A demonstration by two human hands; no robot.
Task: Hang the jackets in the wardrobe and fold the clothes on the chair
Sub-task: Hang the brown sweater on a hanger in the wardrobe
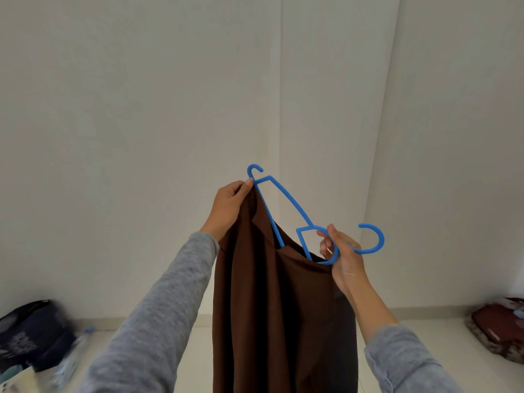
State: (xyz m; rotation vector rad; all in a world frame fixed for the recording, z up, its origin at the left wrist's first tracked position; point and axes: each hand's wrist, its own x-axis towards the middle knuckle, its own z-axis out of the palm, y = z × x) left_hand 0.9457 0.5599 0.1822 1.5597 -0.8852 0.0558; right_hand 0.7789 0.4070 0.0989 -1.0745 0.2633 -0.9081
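Before the wall (170, 109), left hand (228, 207) pinches brown garment (269, 307) (right hand (344, 259) grips blue hanger (381, 240)).

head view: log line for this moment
left hand grips brown garment | right hand holds blue hanger | hanger partly in garment | not hung

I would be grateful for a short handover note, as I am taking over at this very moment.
Left hand: pinches the top edge of the brown garment, right beside the hanger's far tip.
Right hand: grips the blue hanger just below its big hook.
Things: the garment hangs down between both hands. The hanger's lower part dips into its opening, and the far tip is bare.
Done: the hanger is partly in.
Left: seat the garment on the hanger and hang it. The wardrobe and chair are out of view.
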